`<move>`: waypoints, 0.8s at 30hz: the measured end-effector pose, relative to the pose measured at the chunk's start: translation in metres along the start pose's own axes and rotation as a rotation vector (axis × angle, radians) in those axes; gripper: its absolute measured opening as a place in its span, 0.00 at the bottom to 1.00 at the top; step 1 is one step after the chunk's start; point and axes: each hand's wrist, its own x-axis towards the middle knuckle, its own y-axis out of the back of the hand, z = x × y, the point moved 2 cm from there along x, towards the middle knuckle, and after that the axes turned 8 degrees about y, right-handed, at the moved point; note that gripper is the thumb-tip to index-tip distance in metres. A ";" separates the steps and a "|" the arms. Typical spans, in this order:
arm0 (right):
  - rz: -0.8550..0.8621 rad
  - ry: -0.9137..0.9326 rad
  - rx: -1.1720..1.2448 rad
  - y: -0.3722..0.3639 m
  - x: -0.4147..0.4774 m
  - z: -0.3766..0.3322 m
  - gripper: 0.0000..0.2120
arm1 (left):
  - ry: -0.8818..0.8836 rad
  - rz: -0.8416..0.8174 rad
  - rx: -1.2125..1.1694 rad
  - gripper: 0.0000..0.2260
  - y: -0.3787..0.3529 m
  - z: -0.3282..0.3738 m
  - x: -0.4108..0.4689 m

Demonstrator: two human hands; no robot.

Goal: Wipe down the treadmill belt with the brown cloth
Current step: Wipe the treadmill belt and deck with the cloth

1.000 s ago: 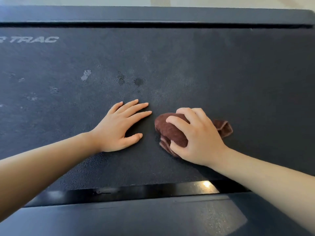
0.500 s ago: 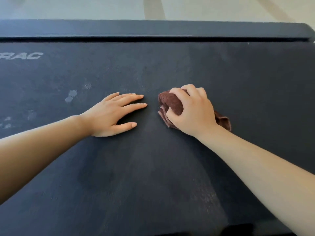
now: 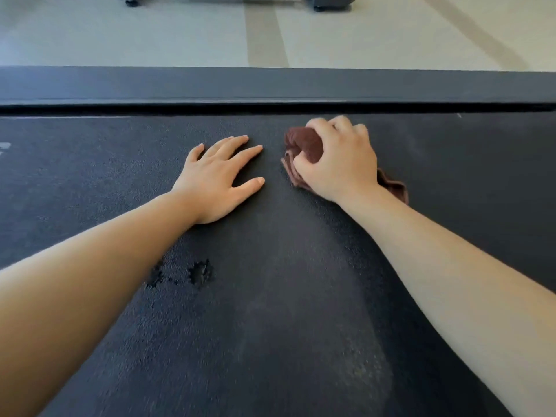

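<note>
My right hand [image 3: 340,158] is curled round the brown cloth [image 3: 304,144], fingers bent over the top of the bunched fabric and thumb tucked in at its near side, pressing it down onto the treadmill belt [image 3: 301,311]. The cloth sits at the far part of the belt, close to the dark side rail [image 3: 270,85] that runs across the view; a loose fold of it sticks out by my wrist on the right. My left hand [image 3: 216,182] lies flat on the belt just beside the cloth, palm down, fingers straight and slightly spread, thumb out to the side, not touching the fabric. Nearer to me, under my left forearm, two darker blotches [image 3: 200,272] mark the textured surface (wet or worn, I cannot tell which). Beyond the rail is pale floor [image 3: 150,40], with the base of another machine [image 3: 331,0] at the top edge.
</note>
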 end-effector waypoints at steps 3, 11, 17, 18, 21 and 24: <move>-0.016 -0.016 -0.020 -0.011 0.033 0.008 0.22 | 0.010 0.014 0.000 0.30 0.002 -0.001 0.000; -0.093 -0.076 -0.053 -0.014 0.054 0.005 0.23 | 0.014 0.036 -0.016 0.30 0.003 0.001 0.000; 0.021 -0.056 -0.073 -0.013 0.025 -0.003 0.21 | 0.014 0.046 -0.017 0.29 0.002 0.001 0.000; 0.010 -0.073 -0.070 -0.014 0.033 -0.002 0.21 | 0.014 0.043 -0.021 0.29 0.002 0.002 0.000; -0.051 -0.097 -0.085 -0.020 0.057 -0.004 0.22 | 0.013 0.042 -0.034 0.29 0.002 0.002 0.000; -0.079 -0.100 -0.094 -0.017 0.049 -0.008 0.23 | 0.016 0.035 -0.044 0.29 0.003 0.000 0.000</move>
